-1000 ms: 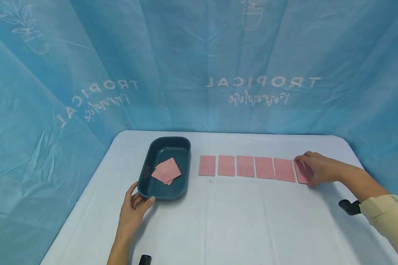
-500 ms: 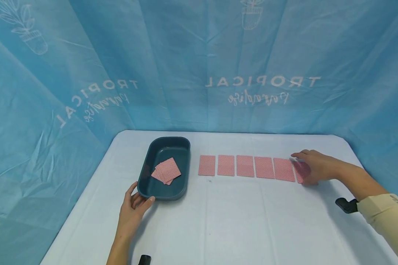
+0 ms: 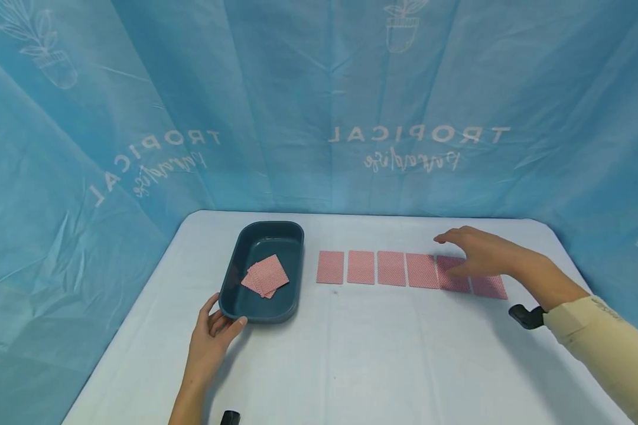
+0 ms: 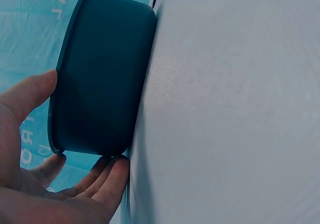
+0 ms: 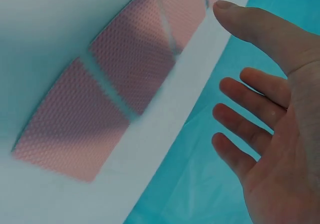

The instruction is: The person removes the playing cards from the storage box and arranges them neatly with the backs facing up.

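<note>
A deep dark-teal rectangular dish stands at the left of the table, with several overlapping playing cards inside, patterned red backs up. My left hand holds its near-left corner; in the left wrist view the thumb meets the rim and the fingers lie against the adjoining side. To the right, several face-down playing cards form a row, from the leftmost card to the rightmost card. Above the right end hovers my right hand, fingers spread and nothing in them, partly covering two cards.
A white cloth covers the table. Blue curtains with printed lettering hang close behind its far edge and along the sides. Below the right forearm, a black wrist-worn piece sticks out.
My right hand has let go of the rightmost card, which now lies flat at the row's end, and has lifted and moved left. The left hand stays at the dish.
</note>
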Demonstrator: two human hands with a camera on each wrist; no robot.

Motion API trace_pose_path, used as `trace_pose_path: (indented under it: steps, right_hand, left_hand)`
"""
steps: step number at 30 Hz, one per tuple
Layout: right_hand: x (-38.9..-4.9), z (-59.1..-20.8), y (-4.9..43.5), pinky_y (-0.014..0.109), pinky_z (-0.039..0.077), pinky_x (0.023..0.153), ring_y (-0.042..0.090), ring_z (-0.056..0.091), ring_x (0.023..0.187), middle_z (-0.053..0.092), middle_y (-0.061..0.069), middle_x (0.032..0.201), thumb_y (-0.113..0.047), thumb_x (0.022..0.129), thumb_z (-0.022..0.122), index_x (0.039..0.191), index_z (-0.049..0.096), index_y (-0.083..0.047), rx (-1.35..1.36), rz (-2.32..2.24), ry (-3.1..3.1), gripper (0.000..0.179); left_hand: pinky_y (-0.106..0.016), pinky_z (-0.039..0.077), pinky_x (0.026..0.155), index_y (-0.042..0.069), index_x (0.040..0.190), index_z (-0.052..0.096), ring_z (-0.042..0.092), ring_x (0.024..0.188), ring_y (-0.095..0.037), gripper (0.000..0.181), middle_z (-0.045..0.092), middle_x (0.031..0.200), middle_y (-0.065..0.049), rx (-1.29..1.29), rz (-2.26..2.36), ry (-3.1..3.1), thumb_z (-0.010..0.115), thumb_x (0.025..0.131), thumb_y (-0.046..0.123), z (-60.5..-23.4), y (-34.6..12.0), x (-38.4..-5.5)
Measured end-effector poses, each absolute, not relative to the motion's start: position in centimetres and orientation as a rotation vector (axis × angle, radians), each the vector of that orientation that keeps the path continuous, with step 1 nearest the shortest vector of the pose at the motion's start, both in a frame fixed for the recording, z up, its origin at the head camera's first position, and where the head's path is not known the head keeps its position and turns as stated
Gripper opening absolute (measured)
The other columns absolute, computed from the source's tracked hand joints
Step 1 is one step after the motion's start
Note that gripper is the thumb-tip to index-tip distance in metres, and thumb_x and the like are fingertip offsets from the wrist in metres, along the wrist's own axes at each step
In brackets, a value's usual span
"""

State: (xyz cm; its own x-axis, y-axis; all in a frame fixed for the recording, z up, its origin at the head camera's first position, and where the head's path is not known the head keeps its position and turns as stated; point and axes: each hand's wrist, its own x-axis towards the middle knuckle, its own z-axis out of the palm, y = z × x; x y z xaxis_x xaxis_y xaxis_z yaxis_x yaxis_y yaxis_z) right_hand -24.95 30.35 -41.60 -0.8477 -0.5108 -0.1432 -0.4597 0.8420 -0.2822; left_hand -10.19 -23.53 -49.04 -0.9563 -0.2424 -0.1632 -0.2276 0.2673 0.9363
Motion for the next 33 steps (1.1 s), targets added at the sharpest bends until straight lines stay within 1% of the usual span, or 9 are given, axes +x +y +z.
trace_pose_path:
  steps: [4, 8, 17, 21, 25, 26, 28, 32, 33]
  right_hand:
    - [-25.2, -41.4, 28.7, 0.052, 0.042, 0.097, 0.031, 0.044, 0.125, 0.053, 0.008, 0.134, -0.032, 0.077, 0.080, 0.136, 0.055, -0.010, -0.789, -0.354, 2.783, 0.067]
    - [-25.3, -41.2, 27.4, 0.050, 0.043, 0.096, 0.029, 0.044, 0.125, 0.053, 0.006, 0.134, -0.031, 0.077, 0.080, 0.136, 0.054, -0.013, -0.794, -0.362, 2.778, 0.067]
    - [-25.7, -41.0, 25.0, 0.049, 0.042, 0.097, 0.029, 0.042, 0.127, 0.049, 0.005, 0.137, -0.029, 0.079, 0.078, 0.139, 0.050, -0.012, -0.854, -0.455, 2.729, 0.068]
    - [-26.0, -41.2, 23.4, 0.048, 0.041, 0.099, 0.027, 0.041, 0.128, 0.049, 0.003, 0.137, -0.033, 0.079, 0.078, 0.138, 0.051, -0.013, -0.893, -0.476, 2.716, 0.068]
    - [-26.3, -41.3, 21.9, 0.046, 0.039, 0.101, 0.024, 0.041, 0.128, 0.050, 0.002, 0.137, -0.036, 0.083, 0.074, 0.137, 0.052, -0.012, -0.936, -0.477, 2.705, 0.062]
    - [-26.3, -41.2, 21.6, 0.046, 0.039, 0.102, 0.024, 0.041, 0.129, 0.050, 0.002, 0.137, -0.034, 0.085, 0.072, 0.137, 0.053, -0.012, -0.941, -0.478, 2.701, 0.060]
    - [-26.4, -41.2, 21.0, 0.045, 0.039, 0.102, 0.023, 0.041, 0.129, 0.050, 0.002, 0.137, -0.037, 0.087, 0.069, 0.136, 0.054, -0.013, -0.952, -0.453, 2.701, 0.057]
    - [-26.6, -41.2, 20.2, 0.046, 0.037, 0.104, 0.024, 0.040, 0.130, 0.050, 0.002, 0.137, -0.040, 0.089, 0.066, 0.137, 0.054, -0.013, -0.974, -0.421, 2.698, 0.056]
    - [-26.6, -41.2, 20.1, 0.046, 0.037, 0.104, 0.024, 0.040, 0.130, 0.050, 0.002, 0.138, -0.040, 0.089, 0.065, 0.137, 0.054, -0.013, -0.979, -0.418, 2.695, 0.056]
  left_hand:
    - [-0.034, 0.044, 0.097, 0.024, 0.154, 0.016, 0.048, 0.126, -0.025, 0.091, 0.041, 0.143, -0.014, 0.472, -1.849, -2.484, 0.074, 0.085, 0.035, -49.1, -23.5, -10.2]
    - [-0.038, 0.043, 0.099, 0.023, 0.154, 0.015, 0.047, 0.127, -0.027, 0.091, 0.040, 0.144, -0.016, 0.478, -1.855, -2.473, 0.074, 0.085, 0.034, -49.1, -23.4, -10.3]
    - [-0.037, 0.044, 0.098, 0.022, 0.154, 0.018, 0.048, 0.126, -0.026, 0.090, 0.042, 0.142, -0.015, 0.484, -1.847, -2.462, 0.075, 0.085, 0.033, -49.2, -23.3, -10.3]
    - [-0.034, 0.045, 0.097, 0.023, 0.153, 0.019, 0.049, 0.125, -0.024, 0.090, 0.043, 0.142, -0.014, 0.514, -1.815, -2.475, 0.075, 0.084, 0.034, -49.3, -23.3, -10.2]
    - [-0.038, 0.044, 0.098, 0.026, 0.154, 0.016, 0.049, 0.125, -0.025, 0.091, 0.042, 0.142, -0.014, 0.488, -1.823, -2.475, 0.075, 0.085, 0.035, -49.4, -23.4, -10.1]
    - [-0.037, 0.045, 0.097, 0.026, 0.154, 0.016, 0.049, 0.124, -0.025, 0.091, 0.042, 0.142, -0.014, 0.473, -1.824, -2.474, 0.075, 0.085, 0.035, -49.4, -23.4, -10.1]
    - [-0.038, 0.045, 0.097, 0.027, 0.154, 0.016, 0.049, 0.124, -0.026, 0.090, 0.042, 0.142, -0.014, 0.453, -1.821, -2.477, 0.075, 0.085, 0.035, -49.5, -23.4, -10.1]
    - [-0.038, 0.046, 0.096, 0.028, 0.153, 0.019, 0.050, 0.123, -0.024, 0.089, 0.043, 0.141, -0.012, 0.450, -1.792, -2.491, 0.075, 0.085, 0.037, -49.5, -23.4, -10.1]
    - [-0.041, 0.046, 0.097, 0.028, 0.153, 0.018, 0.050, 0.123, -0.024, 0.089, 0.043, 0.141, -0.012, 0.452, -1.789, -2.494, 0.074, 0.084, 0.037, -49.4, -23.4, -10.1]
